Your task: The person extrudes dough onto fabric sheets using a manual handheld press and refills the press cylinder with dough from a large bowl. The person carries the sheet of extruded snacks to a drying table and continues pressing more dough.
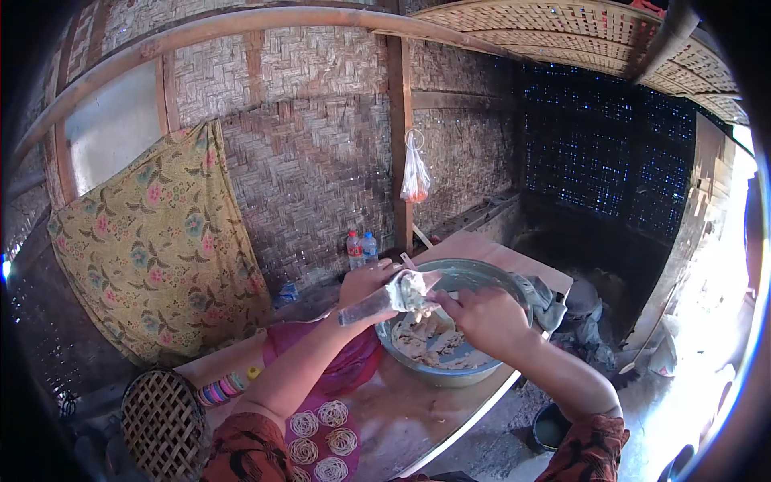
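Note:
My left hand [368, 281] is closed around a greyish tube-like holder [371, 306], which lies tilted above the basin. Pale dough [413, 289] fills and sticks out of its wide end. Close against that end is my right hand [488, 320], its fingers pinched; what they hold is too small to make out. Below both hands stands a large round basin [466, 374] with more lumpy pale dough [430, 333] inside and smeared on its wall. Part of the basin's inside is hidden by my hands.
Several round lacy dough nests [332, 414] lie on a magenta sheet at the table's front left. Coloured rings [218, 391] and a woven basket [165, 418] are further left. Two bottles [361, 249] stand behind. A dark bucket [552, 426] sits on the floor at right.

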